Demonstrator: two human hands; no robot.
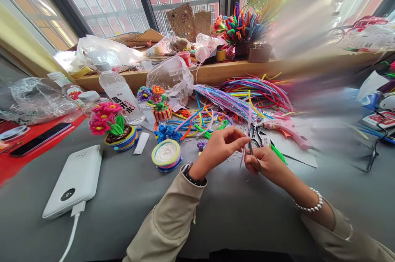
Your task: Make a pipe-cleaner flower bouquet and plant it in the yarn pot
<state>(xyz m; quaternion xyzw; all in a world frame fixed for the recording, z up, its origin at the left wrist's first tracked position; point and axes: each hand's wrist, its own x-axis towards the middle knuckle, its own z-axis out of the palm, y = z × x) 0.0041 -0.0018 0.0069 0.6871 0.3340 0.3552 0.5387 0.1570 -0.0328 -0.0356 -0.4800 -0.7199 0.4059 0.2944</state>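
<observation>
My left hand [217,147] pinches a thin pale-pink pipe cleaner [249,116] that stands nearly upright. My right hand [268,162] is closed around small dark scissors [251,147], with their blades close to my left fingertips and the pipe cleaner. Whether the blades touch it I cannot tell. Just behind my hands lie a dark metal tool [258,133] and a pink glue gun [288,128]. To the left of my left hand sits a round pot [166,155] wrapped in yellow, blue and pink, with a white filling. A small purple flower [201,145] lies beside my left wrist.
Bundles of pipe cleaners [231,99] spread behind my hands. A pot of pink flowers [106,118], a smaller flower pot [162,112] and a water bottle [119,91] stand left. A white power bank [75,179] with a cable lies front left, near a phone [40,139].
</observation>
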